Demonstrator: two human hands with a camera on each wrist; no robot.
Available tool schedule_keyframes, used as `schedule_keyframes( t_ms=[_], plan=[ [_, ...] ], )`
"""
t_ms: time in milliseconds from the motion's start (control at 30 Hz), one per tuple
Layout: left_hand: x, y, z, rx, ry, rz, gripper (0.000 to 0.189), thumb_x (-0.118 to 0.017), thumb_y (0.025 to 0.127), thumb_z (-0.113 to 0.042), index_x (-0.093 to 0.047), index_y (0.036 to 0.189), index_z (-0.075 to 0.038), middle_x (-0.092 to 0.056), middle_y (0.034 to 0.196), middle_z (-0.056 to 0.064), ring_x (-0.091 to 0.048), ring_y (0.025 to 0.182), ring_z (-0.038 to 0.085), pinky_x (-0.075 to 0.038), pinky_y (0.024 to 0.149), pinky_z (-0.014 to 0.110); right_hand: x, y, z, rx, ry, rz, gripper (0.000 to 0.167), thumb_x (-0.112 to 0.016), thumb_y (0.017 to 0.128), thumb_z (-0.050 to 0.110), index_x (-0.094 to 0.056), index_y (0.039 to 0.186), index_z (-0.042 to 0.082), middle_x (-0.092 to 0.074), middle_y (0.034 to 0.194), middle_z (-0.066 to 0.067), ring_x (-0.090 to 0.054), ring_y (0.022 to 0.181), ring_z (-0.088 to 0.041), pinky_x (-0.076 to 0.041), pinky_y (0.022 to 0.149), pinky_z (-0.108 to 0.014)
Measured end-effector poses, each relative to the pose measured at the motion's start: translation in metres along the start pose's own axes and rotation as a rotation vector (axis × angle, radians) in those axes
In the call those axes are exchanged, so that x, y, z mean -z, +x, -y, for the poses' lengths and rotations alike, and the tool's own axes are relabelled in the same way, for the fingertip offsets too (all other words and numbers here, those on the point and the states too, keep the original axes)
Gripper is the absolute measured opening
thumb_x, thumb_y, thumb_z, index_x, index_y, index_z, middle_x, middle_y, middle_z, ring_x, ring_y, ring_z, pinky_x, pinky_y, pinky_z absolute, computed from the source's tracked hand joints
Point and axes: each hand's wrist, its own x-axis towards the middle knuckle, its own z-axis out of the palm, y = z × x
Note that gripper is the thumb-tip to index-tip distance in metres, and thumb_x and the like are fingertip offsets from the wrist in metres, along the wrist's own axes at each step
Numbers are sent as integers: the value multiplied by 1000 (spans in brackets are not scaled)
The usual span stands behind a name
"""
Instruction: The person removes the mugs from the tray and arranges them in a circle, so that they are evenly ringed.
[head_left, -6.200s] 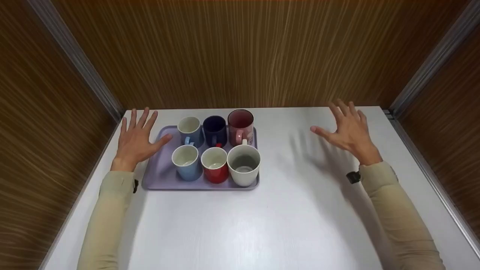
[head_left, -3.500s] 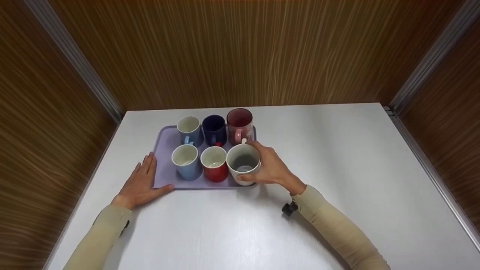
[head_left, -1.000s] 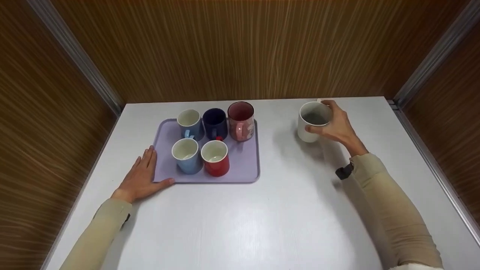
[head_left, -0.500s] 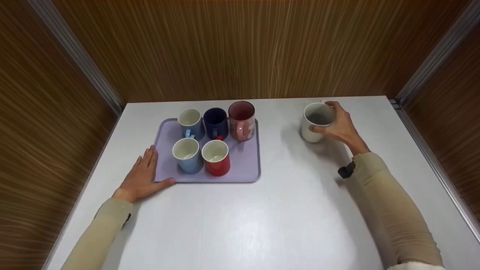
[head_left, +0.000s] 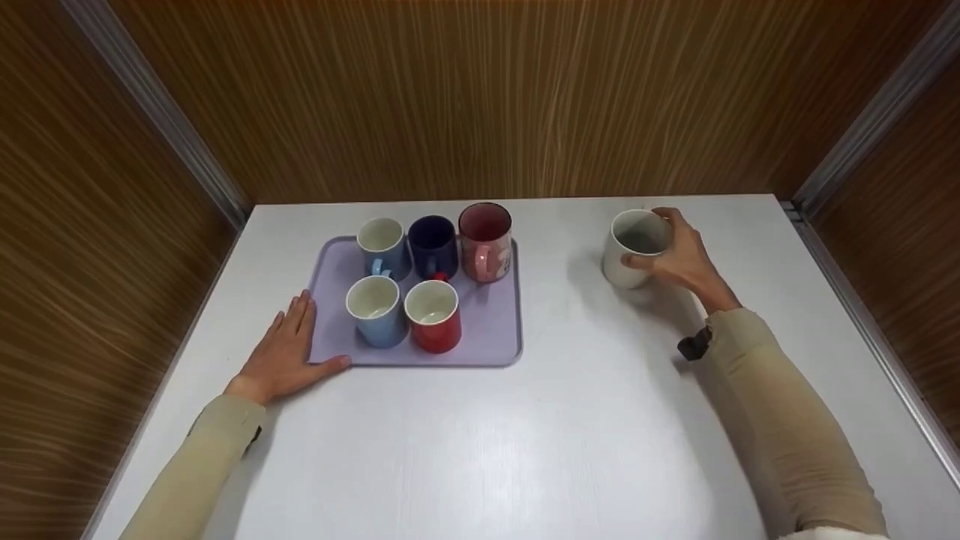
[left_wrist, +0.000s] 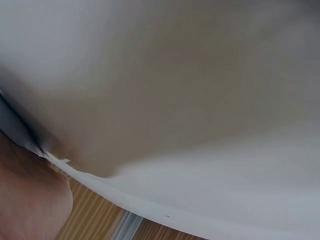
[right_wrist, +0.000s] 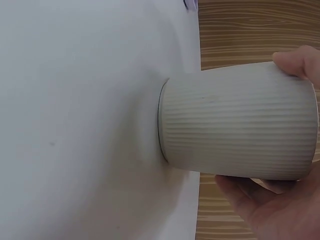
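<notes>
My right hand (head_left: 686, 259) grips a white mug (head_left: 621, 262) near its rim at the right rear of the table, thumb in front and fingers behind. In the right wrist view the mug's ribbed wall (right_wrist: 235, 122) shows, its base at the table surface. At the near left corner of a lilac tray (head_left: 489, 330), my left hand (head_left: 277, 360) lies with straight fingers along the side and thumb at the front edge. On the tray stand a light blue mug (head_left: 382, 330), a red mug (head_left: 439, 335), a greyish-blue mug (head_left: 384, 259), a navy mug (head_left: 442, 256) and a pink mug (head_left: 487, 259).
The white table (head_left: 480, 442) extends in front of the tray and to its right. Wood-grain panels (head_left: 480, 97) enclose the back and both sides. The left wrist view shows mostly blurred table surface (left_wrist: 225, 185) and part of the hand (left_wrist: 30, 200).
My right hand has taken the white mug from the tray's front right and carried it right; over the last second it has shifted slightly right and lower. My left hand has settled at the tray corner.
</notes>
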Motion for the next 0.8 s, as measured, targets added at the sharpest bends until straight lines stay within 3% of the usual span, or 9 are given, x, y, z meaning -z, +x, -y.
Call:
schedule_keyframes(
  t_ms=[433, 633, 800],
  plan=[
    [-3, -4, -1, 12, 2, 18, 129, -57, 91, -83, -5, 169, 5, 1, 179, 23, -2, 166, 43, -9, 134, 61, -2, -6, -4, -20, -12, 42, 106, -89, 84, 38, -28, 164, 3, -47, 156, -26, -48, 141, -43, -39, 119, -65],
    [-1, -3, -2, 10, -1, 14, 128, -56, 91, -83, -6, 169, 5, 1, 179, 22, -2, 166, 42, -9, 134, 61, 7, -8, 13, -17, -68, 13, 122, -91, 80, 54, -22, 167, 4, -37, 165, -23, -40, 148, -44, -34, 122, -68],
    [3, 1, -2, -3, -1, -20, 127, -60, 91, -80, -9, 168, 8, -2, 179, 24, -5, 166, 44, -11, 134, 61, 15, -10, 38, 74, -148, -70, 115, -91, 79, 56, -33, 164, 4, -42, 162, -22, -42, 147, -47, -37, 117, -71]
  ],
)
